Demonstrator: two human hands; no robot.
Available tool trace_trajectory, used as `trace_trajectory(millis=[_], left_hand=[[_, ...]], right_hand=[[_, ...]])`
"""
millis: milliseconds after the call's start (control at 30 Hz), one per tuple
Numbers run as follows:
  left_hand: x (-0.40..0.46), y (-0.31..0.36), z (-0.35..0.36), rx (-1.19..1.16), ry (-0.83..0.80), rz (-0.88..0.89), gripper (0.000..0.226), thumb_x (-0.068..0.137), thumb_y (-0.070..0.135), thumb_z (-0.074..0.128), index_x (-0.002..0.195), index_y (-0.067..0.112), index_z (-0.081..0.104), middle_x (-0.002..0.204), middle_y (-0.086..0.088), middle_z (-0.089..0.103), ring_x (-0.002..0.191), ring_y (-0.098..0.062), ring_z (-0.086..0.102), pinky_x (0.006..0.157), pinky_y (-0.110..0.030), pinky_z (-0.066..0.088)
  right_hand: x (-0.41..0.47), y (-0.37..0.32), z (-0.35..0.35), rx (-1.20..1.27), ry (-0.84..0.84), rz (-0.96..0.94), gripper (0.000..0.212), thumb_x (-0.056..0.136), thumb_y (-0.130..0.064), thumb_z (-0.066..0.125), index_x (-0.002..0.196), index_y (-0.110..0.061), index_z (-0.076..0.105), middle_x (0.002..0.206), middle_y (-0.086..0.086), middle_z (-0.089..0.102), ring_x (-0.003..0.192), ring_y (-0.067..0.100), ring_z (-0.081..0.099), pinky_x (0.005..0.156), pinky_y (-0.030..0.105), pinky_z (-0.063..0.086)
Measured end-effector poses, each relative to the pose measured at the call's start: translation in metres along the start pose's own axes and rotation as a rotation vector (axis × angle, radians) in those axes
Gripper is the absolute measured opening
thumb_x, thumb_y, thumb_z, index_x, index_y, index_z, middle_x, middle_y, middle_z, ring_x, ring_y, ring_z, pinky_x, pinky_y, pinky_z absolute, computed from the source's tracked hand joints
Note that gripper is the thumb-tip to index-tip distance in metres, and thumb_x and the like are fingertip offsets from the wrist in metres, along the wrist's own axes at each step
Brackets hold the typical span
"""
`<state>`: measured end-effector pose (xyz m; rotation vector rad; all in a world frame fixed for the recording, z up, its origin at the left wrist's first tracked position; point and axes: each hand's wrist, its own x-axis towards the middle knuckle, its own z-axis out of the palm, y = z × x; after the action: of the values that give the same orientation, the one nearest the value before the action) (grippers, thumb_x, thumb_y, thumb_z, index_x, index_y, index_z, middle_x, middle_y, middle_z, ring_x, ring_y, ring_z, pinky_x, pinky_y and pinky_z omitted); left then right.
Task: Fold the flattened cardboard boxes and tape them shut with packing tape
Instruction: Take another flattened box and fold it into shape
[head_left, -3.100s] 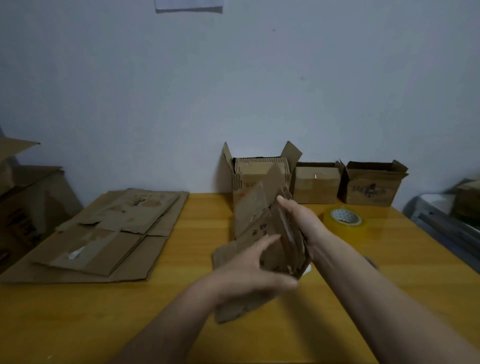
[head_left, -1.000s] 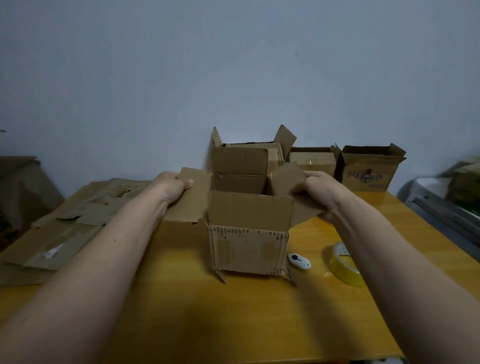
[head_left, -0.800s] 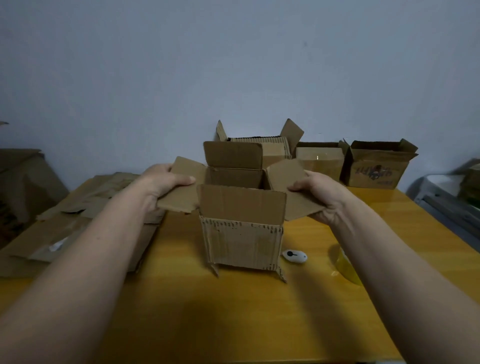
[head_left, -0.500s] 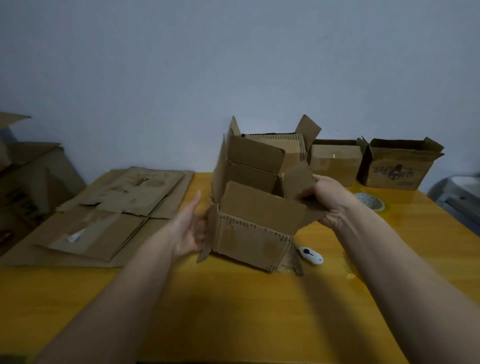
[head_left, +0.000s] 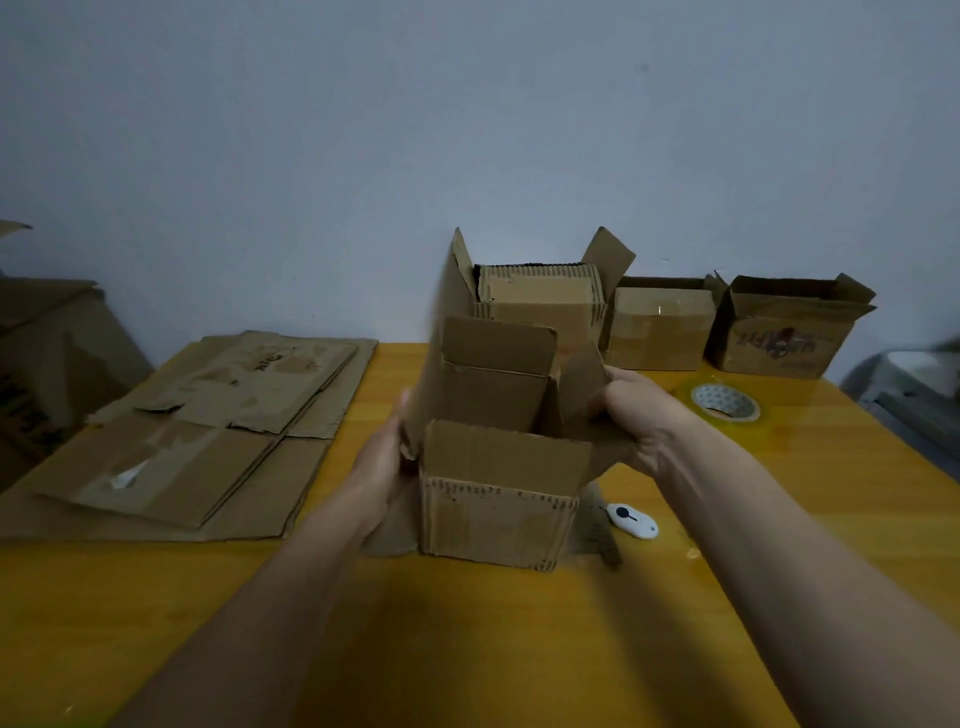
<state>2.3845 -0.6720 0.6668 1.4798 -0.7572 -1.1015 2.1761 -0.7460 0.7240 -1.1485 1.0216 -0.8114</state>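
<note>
Cardboard fills the head view: a small open box (head_left: 496, 514) stands upright near the middle of the yellow desk (head_left: 467, 649), its four top flaps raised. The left hand (head_left: 382, 457) lies flat against the box's left side with fingers straight, at the base of the upright left flap. The right hand (head_left: 636, 415) curls its fingers round the right flap and grips it. A stack of flattened cardboard boxes (head_left: 208, 431) lies on the desk to the left. A roll of packing tape (head_left: 726, 404) rests flat to the right, and a small white cutter (head_left: 632, 520) lies just beside the box. Three more open boxes (head_left: 660, 327) stand along the wall (head_left: 467, 130).
</note>
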Motion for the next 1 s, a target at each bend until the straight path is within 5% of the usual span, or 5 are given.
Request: trace_trajectory(millis=[167,367,567,767,1000], left_hand=[[-0.019,0.035,-0.012,-0.091,-0.212,0.265,0.098,0.065,0.083,0.057,0.144,0.025,0.043,0.135,0.001,0.058,0.125,-0.018,0.054,0.104,-0.039,0.043],[-0.021,0.043,-0.002,0.126,-0.033,0.000,0.028,0.093,0.003,0.057,0.121,0.002,0.052,0.111,-0.020,0.065,0.105,-0.036,0.064,0.092,-0.054,0.052],[-0.030,0.020,0.003,-0.013,-0.048,-0.126,0.053,0.088,-0.007,0.058,0.138,0.006,0.042,0.114,-0.021,0.062,0.096,-0.034,0.067,0.071,-0.038,0.061],[-0.036,0.008,0.011,0.838,0.497,0.587,0.109,0.076,0.014,0.081,0.155,0.022,0.006,0.158,-0.008,0.019,0.142,-0.023,0.025,0.114,-0.041,0.029],[-0.028,-0.001,0.003,0.773,-0.111,0.690,0.083,0.095,0.007,0.038,0.149,0.042,-0.015,0.136,0.009,0.053,0.122,0.003,0.049,0.095,-0.002,0.030]], right_hand=[[-0.003,0.000,0.000,0.066,-0.006,0.010,0.037,0.090,0.010,0.033,0.094,-0.015,0.061,0.081,0.013,0.063,0.071,0.025,0.062,0.051,0.030,0.053],[-0.020,-0.012,-0.019,0.049,-0.051,-0.005,0.038,0.089,0.014,0.035,0.091,-0.011,0.063,0.070,0.011,0.064,0.057,0.020,0.064,0.048,0.027,0.055],[-0.024,-0.003,-0.045,-0.063,0.092,0.015,0.061,0.089,0.013,0.035,0.137,-0.025,0.045,0.096,0.011,0.053,0.082,0.029,0.054,0.064,0.037,0.050],[-0.002,0.034,-0.056,-0.738,0.385,-0.199,0.067,0.094,-0.014,0.056,0.149,-0.034,0.025,0.152,0.004,0.026,0.135,0.032,0.033,0.107,0.046,0.037],[-0.047,0.060,-0.066,-1.209,-0.005,-0.610,0.054,0.089,-0.008,0.048,0.141,-0.023,0.043,0.150,-0.005,0.037,0.140,0.010,0.027,0.118,0.028,0.017]])
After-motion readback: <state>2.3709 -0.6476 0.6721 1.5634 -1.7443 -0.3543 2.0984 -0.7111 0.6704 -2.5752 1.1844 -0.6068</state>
